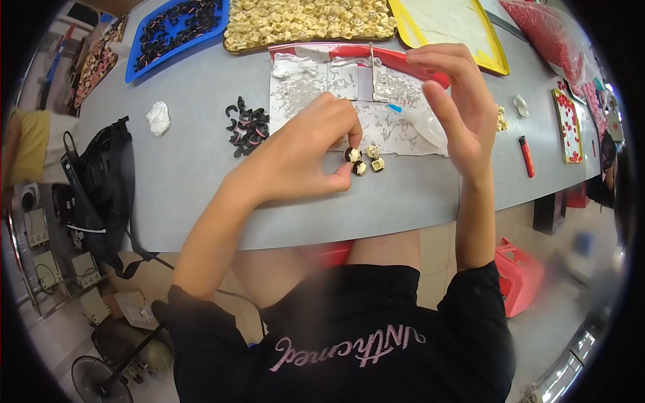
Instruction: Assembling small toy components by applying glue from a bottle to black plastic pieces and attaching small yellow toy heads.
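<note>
My left hand [302,148] bends over the table, thumb and index finger around a small cream-and-black piece [353,155]. Another cream-and-black piece [360,168] lies by the thumb tip. Just right of them are two small cream cube-like pieces [377,164]. My right hand [467,117] is raised over the right side of a grey-smeared white board [295,101], thumb and fingers apart, with nothing visible between them. Partly behind that hand is a translucent white container [431,129]. A thin metal rod [371,70] and a blue bit [394,107] are on the board.
Curved black pieces [248,127] are heaped left of the board. Behind stand a blue tray [132,64], a tray of cream pieces [309,20] and a yellow-rimmed tray [500,57]. Crumpled tissue [158,119] and a black bag [101,181] are left; a slim red tool [526,158] is right.
</note>
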A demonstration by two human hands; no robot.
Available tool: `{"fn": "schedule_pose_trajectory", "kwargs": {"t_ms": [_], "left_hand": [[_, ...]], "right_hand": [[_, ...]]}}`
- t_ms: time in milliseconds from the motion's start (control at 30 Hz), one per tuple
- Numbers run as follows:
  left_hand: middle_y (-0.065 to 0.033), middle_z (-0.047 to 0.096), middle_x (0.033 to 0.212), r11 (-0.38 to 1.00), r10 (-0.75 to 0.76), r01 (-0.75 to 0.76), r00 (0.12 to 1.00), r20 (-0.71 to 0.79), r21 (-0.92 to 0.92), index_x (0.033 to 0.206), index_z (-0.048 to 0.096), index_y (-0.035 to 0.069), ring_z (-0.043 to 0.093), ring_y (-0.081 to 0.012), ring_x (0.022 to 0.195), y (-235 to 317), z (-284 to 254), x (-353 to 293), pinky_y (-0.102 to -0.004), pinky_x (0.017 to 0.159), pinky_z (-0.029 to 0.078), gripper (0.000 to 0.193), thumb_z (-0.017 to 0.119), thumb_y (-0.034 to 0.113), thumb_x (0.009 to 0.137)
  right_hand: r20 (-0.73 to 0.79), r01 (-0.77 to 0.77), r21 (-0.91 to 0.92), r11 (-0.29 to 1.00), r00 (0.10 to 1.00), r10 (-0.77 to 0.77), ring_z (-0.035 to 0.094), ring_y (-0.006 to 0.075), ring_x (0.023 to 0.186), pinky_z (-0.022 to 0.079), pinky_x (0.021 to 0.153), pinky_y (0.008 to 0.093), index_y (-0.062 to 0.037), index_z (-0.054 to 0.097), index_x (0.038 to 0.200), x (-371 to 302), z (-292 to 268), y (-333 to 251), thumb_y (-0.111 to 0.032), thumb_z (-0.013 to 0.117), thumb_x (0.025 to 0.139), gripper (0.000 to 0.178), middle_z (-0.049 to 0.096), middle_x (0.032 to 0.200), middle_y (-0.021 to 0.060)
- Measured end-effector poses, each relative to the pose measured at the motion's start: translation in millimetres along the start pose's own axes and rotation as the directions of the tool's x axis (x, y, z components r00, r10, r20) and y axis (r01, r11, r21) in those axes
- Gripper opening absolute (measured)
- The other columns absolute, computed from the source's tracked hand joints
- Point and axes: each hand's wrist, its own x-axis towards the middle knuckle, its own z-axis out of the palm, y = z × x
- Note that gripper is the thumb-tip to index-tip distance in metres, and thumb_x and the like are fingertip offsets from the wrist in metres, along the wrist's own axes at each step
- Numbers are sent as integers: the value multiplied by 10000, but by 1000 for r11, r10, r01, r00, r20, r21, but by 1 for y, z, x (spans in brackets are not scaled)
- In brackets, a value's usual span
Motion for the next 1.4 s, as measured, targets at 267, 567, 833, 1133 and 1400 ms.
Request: {"fn": "schedule_pose_trajectory", "kwargs": {"t_ms": [267,567,833,1133,1400], "left_hand": [[-50,474,899,994,-1,-2,1000,22,109,852,509,54,398,-214,905,-1,-5,-2,-293,710,425,247,615,41,630],[-57,545,825,990,-128,127,992,14,53,854,556,13,524,-170,691,-4,-24,-1,-273,673,448,148,577,63,716],[-83,637,725,991,-113,111,993,-21,-78,882,626,21,551,-146,545,2,-16,-3,-280,522,435,148,548,119,802],[-116,592,1008,852,-331,442,870,-364,282,1011,611,36,593,-237,885,-16,-90,-56,-317,770,480,237,640,96,784],[-119,602,923,914,-222,345,867,-446,215,970,628,14,610,-245,805,-30,-73,-66,-304,732,491,207,624,-2,764]], "right_hand": [[104,-203,-496,844,951,290,551,256,948,431,839,330,-11,592,1010,-25,-32,-17,-118,706,747,306,563,1004,103],[117,-299,-541,786,899,423,494,283,979,423,862,359,-4,579,1044,-55,-29,-16,-150,737,708,399,521,1024,109],[27,-293,-468,834,938,345,514,296,932,434,817,349,-3,578,1001,-66,-25,-11,-109,716,716,333,528,961,120],[-164,-285,-358,889,957,241,540,237,850,442,749,303,-5,578,977,-87,-27,-14,-48,734,675,343,539,920,104],[-294,-259,-395,881,945,146,536,215,842,440,749,295,-9,582,974,-83,-33,-12,-55,736,684,332,543,902,95]]}}
